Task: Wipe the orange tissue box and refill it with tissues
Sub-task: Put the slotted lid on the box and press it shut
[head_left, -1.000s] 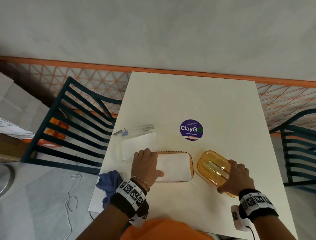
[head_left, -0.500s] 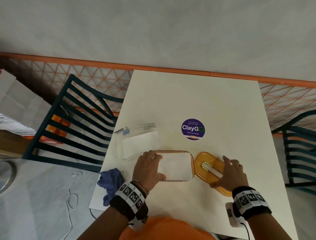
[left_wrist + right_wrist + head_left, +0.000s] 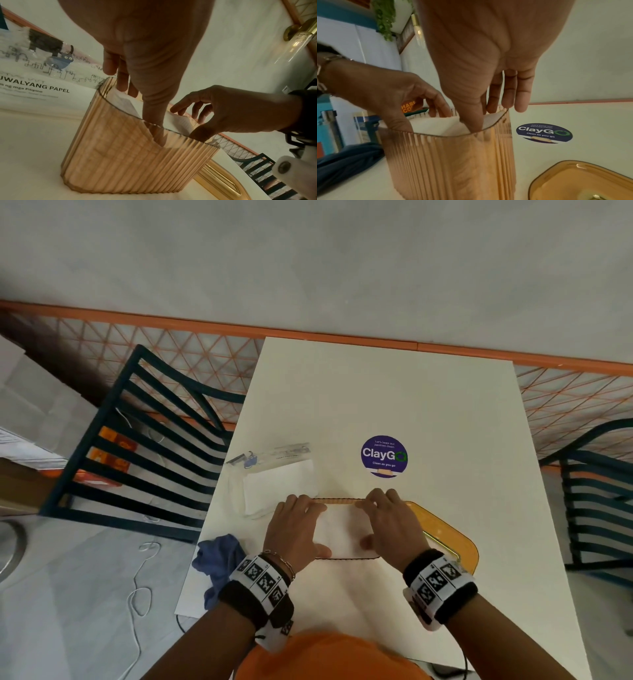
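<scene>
Tissues [image 3: 342,530] in box [image 3: 130,159], hands pressing

Ribbed translucent orange tissue box [image 3: 337,500], white tissues [image 3: 342,530], amber lid [image 3: 448,534], blue cloth [image 3: 219,556], purple sticker [image 3: 384,456], cream table [image 3: 394,392]

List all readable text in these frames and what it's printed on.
"ClayGO", "Clean as you go": round purple sticker on the table; its top line reads roughly "Let's keep our pantries clean", small.
"...UWALYANG PAPEL", "ng mga Pilipino": clear tissue pack, start cut off; its smaller print is too blurred to read.
"HAR..", "CO..": orange sign, partly hidden.
Wristband markers: patterns only, no readable text.
</scene>
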Demonstrator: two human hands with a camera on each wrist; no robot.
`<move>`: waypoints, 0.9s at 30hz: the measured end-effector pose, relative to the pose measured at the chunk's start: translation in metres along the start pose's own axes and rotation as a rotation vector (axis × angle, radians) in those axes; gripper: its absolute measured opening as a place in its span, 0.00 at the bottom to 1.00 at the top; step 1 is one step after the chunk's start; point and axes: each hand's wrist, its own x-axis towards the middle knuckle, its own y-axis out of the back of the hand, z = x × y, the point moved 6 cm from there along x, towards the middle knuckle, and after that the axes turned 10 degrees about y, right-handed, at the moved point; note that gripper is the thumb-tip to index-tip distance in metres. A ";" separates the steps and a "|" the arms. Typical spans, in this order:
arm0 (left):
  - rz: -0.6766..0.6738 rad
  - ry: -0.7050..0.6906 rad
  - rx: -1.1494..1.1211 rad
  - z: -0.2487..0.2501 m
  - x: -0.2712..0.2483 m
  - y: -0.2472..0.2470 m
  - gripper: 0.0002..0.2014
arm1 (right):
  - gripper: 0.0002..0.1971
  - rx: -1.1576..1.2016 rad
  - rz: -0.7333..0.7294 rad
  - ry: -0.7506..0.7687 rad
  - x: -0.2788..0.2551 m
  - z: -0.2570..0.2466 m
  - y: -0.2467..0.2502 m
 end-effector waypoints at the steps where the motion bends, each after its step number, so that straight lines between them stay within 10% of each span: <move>1: 0.002 -0.003 0.022 0.001 0.001 0.001 0.42 | 0.36 -0.034 -0.009 0.019 0.002 -0.002 -0.002; 21: -0.011 -0.056 0.081 0.005 0.009 0.011 0.46 | 0.28 0.106 -0.052 0.009 0.018 -0.001 0.003; 27: 0.036 -0.077 -0.024 0.004 0.011 0.024 0.28 | 0.11 0.109 0.052 0.112 0.013 -0.007 0.011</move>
